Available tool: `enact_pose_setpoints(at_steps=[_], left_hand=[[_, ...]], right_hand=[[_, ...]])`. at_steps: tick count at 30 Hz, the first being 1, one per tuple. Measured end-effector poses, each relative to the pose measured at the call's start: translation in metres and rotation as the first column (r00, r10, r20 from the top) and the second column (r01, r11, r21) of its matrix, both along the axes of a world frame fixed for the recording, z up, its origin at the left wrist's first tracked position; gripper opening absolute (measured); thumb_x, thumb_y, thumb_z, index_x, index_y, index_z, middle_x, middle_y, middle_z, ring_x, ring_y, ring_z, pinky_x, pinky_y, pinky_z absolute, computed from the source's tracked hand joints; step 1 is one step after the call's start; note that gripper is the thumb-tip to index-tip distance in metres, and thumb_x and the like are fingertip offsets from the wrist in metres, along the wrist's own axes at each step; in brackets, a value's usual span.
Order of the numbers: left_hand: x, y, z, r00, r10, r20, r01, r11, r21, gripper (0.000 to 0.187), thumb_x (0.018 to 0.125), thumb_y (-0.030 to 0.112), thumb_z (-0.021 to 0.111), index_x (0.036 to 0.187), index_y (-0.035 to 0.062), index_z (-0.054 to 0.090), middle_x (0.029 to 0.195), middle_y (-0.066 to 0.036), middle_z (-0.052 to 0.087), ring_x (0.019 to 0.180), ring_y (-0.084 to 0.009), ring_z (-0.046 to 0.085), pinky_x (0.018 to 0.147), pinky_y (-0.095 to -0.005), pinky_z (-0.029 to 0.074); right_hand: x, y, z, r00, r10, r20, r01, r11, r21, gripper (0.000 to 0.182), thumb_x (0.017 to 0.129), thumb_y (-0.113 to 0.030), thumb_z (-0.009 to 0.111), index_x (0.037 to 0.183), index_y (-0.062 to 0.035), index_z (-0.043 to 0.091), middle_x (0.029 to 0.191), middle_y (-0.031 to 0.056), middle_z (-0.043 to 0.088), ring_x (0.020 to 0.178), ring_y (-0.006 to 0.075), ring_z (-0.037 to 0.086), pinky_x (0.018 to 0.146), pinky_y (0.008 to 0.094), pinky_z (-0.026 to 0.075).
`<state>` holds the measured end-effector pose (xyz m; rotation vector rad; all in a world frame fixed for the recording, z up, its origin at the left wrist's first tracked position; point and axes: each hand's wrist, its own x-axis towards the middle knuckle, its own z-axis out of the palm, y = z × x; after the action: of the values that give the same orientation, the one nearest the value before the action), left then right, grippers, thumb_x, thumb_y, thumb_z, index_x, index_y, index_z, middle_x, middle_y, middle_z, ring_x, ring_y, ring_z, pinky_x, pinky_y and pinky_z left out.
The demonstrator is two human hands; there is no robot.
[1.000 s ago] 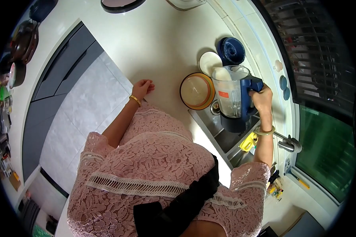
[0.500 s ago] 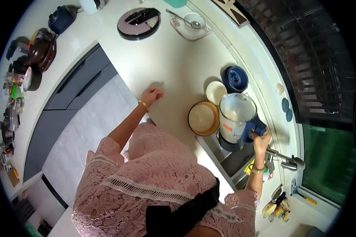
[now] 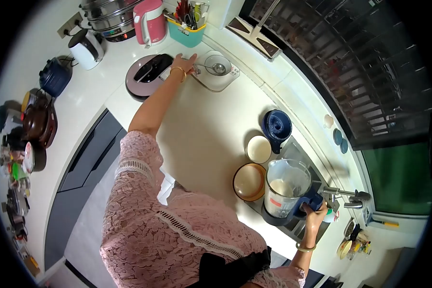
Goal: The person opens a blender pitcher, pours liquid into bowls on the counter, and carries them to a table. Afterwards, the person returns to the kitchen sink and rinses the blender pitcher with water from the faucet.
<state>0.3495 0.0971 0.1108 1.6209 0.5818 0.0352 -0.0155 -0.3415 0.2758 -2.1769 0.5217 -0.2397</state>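
Observation:
My right hand (image 3: 316, 214) grips the dark blue handle (image 3: 309, 203) of a clear blender jug (image 3: 289, 179), which has some whitish contents low inside. The jug is held over the sink (image 3: 297, 156), beside a glass bowl with an amber rim (image 3: 250, 182). My left hand (image 3: 183, 64) reaches far forward, fingers spread, right at the handle end of a metal ladle (image 3: 218, 68). The ladle's head rests in a small bowl (image 3: 224, 61) on a pale tray (image 3: 216, 88). Left of that hand, a pink-and-black appliance lid (image 3: 144, 79) lies on the counter.
A cream bowl (image 3: 258, 149) and a dark blue blender lid (image 3: 277, 126) stand near the sink. At the back are a pink kettle (image 3: 150, 24), a teal utensil basket (image 3: 186, 36) and a metal steamer (image 3: 111, 21). A faucet (image 3: 343, 193) juts in at the right.
My left hand has moved forward from the counter's near edge to the ladle and opened out. My right hand still holds the jug over the sink. The view has shifted.

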Motion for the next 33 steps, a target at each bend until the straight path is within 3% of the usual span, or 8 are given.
enact_pose_setpoints(at_steps=[3,7,13,21,26,27,29,33], left_hand=[[0.027,0.007,-0.030,0.994,-0.101,-0.034,0.094,0.981,-0.172,0.032,0.082,0.023,0.051,0.097,-0.0045,0.047,0.072,-0.010,0.059,0.053,-0.0161,0.059,0.043,-0.0243,0.048],[-0.006,0.003,-0.021,0.973,0.148,0.175,-0.065,0.910,-0.410,0.015,0.083,0.012,0.047,0.090,-0.0017,0.048,0.070,-0.013,0.060,0.055,-0.0176,0.060,0.047,-0.0246,0.049],[-0.034,0.023,-0.037,0.868,0.403,0.289,-0.236,0.848,-0.474,0.010,0.083,0.009,0.045,0.087,-0.0010,0.044,0.067,-0.014,0.058,0.052,-0.0192,0.058,0.045,-0.0271,0.049],[-0.022,-0.005,-0.076,0.943,0.287,0.172,-0.166,0.847,-0.505,0.012,0.085,0.011,0.043,0.094,0.0030,0.040,0.077,-0.015,0.059,0.054,-0.0213,0.059,0.048,-0.0278,0.048],[-0.029,-0.012,-0.091,1.000,0.000,0.021,0.002,0.995,-0.101,0.025,0.080,0.024,0.054,0.092,0.0025,0.053,0.080,-0.014,0.059,0.061,-0.0239,0.060,0.054,-0.0282,0.048],[-0.030,-0.010,-0.092,0.997,-0.028,0.065,0.012,0.972,0.234,0.028,0.077,0.029,0.055,0.090,0.0042,0.055,0.081,-0.014,0.060,0.065,-0.0246,0.059,0.059,-0.0304,0.048],[-0.030,-0.009,-0.091,0.985,-0.123,0.123,-0.022,0.613,0.790,0.035,0.071,0.039,0.058,0.085,0.0076,0.061,0.081,-0.014,0.060,0.073,-0.0258,0.059,0.068,-0.0348,0.046],[-0.011,-0.027,-0.048,0.950,-0.290,0.115,0.201,0.850,0.486,0.039,0.076,0.037,0.055,0.089,0.0007,0.058,0.071,-0.015,0.060,0.063,-0.0251,0.058,0.060,-0.0314,0.047]], right_hand=[[-0.005,0.010,0.007,0.999,-0.037,-0.014,0.036,0.999,-0.023,0.031,0.057,0.009,0.060,0.087,0.0013,0.055,0.078,0.0023,0.059,0.068,0.0107,0.054,0.066,0.0222,0.043],[-0.003,0.020,0.004,0.996,-0.082,-0.038,0.081,0.996,-0.040,0.030,0.056,0.008,0.061,0.085,0.0007,0.055,0.075,0.0014,0.058,0.066,0.0100,0.053,0.064,0.0219,0.042],[-0.003,0.015,0.006,0.996,-0.083,-0.023,0.081,0.995,-0.064,0.028,0.055,0.007,0.061,0.082,0.0003,0.055,0.073,0.0002,0.057,0.065,0.0088,0.052,0.063,0.0217,0.042],[-0.001,0.014,0.009,0.995,-0.099,-0.002,0.098,0.990,-0.103,0.027,0.054,0.006,0.062,0.080,0.0008,0.055,0.073,0.0003,0.056,0.065,0.0087,0.051,0.064,0.0218,0.042],[-0.004,0.015,0.013,0.991,-0.135,-0.012,0.133,0.984,-0.120,0.026,0.054,0.006,0.062,0.079,0.0003,0.054,0.071,0.0001,0.055,0.065,0.0089,0.050,0.063,0.0219,0.042],[-0.006,0.016,0.013,0.988,-0.149,-0.027,0.145,0.983,-0.112,0.026,0.054,0.006,0.062,0.078,0.0001,0.054,0.071,0.0001,0.055,0.065,0.0090,0.050,0.063,0.0220,0.042],[-0.009,0.017,0.014,0.989,-0.147,-0.028,0.143,0.982,-0.121,0.026,0.054,0.006,0.062,0.078,-0.0001,0.054,0.071,0.0000,0.055,0.064,0.0090,0.050,0.063,0.0221,0.042],[-0.015,0.014,0.013,0.988,-0.149,-0.031,0.144,0.982,-0.122,0.027,0.054,0.007,0.062,0.079,-0.0002,0.053,0.071,0.0002,0.055,0.065,0.0090,0.050,0.063,0.0220,0.042]])
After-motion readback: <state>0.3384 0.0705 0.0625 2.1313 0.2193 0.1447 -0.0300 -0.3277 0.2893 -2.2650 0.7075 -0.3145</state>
